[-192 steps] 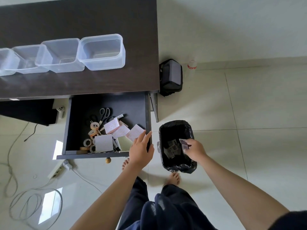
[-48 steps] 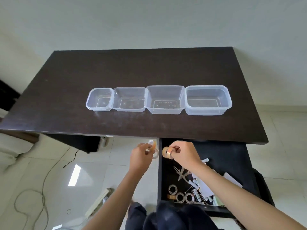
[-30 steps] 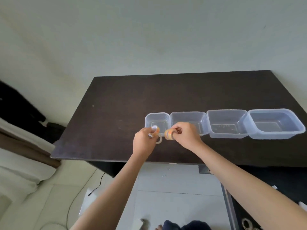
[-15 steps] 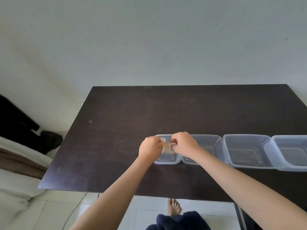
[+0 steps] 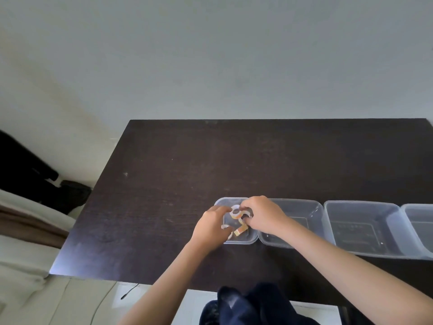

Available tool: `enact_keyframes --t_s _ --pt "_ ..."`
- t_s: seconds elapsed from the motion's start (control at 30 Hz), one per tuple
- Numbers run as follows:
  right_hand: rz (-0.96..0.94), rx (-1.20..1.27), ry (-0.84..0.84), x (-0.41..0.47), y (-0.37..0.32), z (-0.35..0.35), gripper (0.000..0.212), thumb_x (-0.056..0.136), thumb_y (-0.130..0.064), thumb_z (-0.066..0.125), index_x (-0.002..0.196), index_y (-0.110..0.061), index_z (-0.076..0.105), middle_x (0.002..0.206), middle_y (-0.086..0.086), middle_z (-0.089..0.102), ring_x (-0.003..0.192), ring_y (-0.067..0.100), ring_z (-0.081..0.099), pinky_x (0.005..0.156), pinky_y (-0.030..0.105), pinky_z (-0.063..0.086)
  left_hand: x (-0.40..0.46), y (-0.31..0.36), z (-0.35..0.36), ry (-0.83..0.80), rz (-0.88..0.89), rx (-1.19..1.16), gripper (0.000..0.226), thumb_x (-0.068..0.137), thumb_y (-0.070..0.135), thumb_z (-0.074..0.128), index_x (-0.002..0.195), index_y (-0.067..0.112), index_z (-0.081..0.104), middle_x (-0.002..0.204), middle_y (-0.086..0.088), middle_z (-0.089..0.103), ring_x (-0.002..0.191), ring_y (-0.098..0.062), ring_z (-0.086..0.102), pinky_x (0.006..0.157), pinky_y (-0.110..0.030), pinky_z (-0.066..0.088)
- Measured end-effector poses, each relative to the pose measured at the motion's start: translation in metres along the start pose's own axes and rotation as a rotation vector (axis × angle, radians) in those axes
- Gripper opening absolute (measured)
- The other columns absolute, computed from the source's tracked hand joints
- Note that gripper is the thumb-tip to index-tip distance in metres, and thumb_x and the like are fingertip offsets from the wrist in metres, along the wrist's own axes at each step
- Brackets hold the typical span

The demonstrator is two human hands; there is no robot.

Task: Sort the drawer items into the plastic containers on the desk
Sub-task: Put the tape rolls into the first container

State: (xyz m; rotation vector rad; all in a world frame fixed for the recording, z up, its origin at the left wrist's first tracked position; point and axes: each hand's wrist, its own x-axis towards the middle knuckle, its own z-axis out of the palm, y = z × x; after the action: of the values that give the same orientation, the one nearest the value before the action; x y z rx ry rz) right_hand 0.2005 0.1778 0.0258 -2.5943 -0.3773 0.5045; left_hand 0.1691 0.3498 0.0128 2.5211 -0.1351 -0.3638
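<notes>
Both hands are over the smallest, leftmost clear plastic container (image 5: 254, 239) on the dark desk (image 5: 164, 207). My left hand (image 5: 212, 227) reaches in from the left, its fingertips on a whitish tape ring (image 5: 235, 211) with an orange edge; another clear ring peeks out under its thumb. My right hand (image 5: 263, 215) hovers over the container's right side with fingers loosely curled. A brown tape roll (image 5: 241, 230) lies inside the container just below that hand, apart from it. The drawer is out of view.
Three larger clear containers continue the row to the right: one (image 5: 293, 205) touching the small one, another (image 5: 363, 228) beyond it, and the last (image 5: 419, 231) cut off by the frame edge. A pale wall stands behind the desk, and a bed edge (image 5: 21, 242) lies left.
Both hands carried tape rolls from the drawer up to the leftmost container and lowered into it. The brown roll has left my right hand and now lies inside.
</notes>
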Motion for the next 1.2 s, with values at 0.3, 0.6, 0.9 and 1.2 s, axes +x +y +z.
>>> enact_keyframes --t_s 0.3,0.6,0.9,1.2 --pt "0.053 0.099 0.17 -0.066 -0.006 0.005 0.024 0.084 -0.029 0.067 0.107 -0.024 0.068 0.104 -0.002 0.069 0.093 0.02 0.063 0.078 0.037 0.055 -0.053 0.017 0.008 0.142 0.109 -0.094 0.04 0.08 0.019 0.068 0.119 0.017 0.06 0.121 -0.001 0.059 0.108 -0.02 0.057 0.084 -0.025 0.044" --pt "0.186 0.209 0.208 -0.204 0.011 0.04 0.036 0.083 -0.025 0.069 0.118 -0.023 0.063 0.119 -0.006 0.064 0.101 0.009 0.061 0.087 0.029 0.052 -0.15 0.049 0.073 0.039 0.175 -0.121 0.049 0.083 0.027 0.068 0.129 0.016 0.054 0.129 0.001 0.052 0.118 -0.014 0.052 0.088 -0.012 0.035" --pt "0.459 0.356 0.222 -0.366 0.103 0.071 0.032 0.083 -0.024 0.07 0.115 -0.021 0.065 0.105 -0.009 0.066 0.094 0.007 0.061 0.084 0.025 0.052 -0.209 0.137 0.176 -0.245 0.304 -0.064 0.045 0.089 0.033 0.061 0.13 0.019 0.051 0.136 0.001 0.047 0.123 -0.018 0.049 0.096 -0.023 0.038" --pt "0.646 0.372 0.111 -0.458 0.239 0.092 0.029 0.079 -0.022 0.075 0.107 -0.022 0.067 0.099 -0.006 0.067 0.082 0.009 0.062 0.075 0.023 0.051 -0.224 0.224 0.29 -0.413 0.281 -0.014 0.043 0.088 0.028 0.063 0.129 0.02 0.052 0.131 0.0 0.051 0.112 -0.017 0.054 0.091 -0.023 0.047"
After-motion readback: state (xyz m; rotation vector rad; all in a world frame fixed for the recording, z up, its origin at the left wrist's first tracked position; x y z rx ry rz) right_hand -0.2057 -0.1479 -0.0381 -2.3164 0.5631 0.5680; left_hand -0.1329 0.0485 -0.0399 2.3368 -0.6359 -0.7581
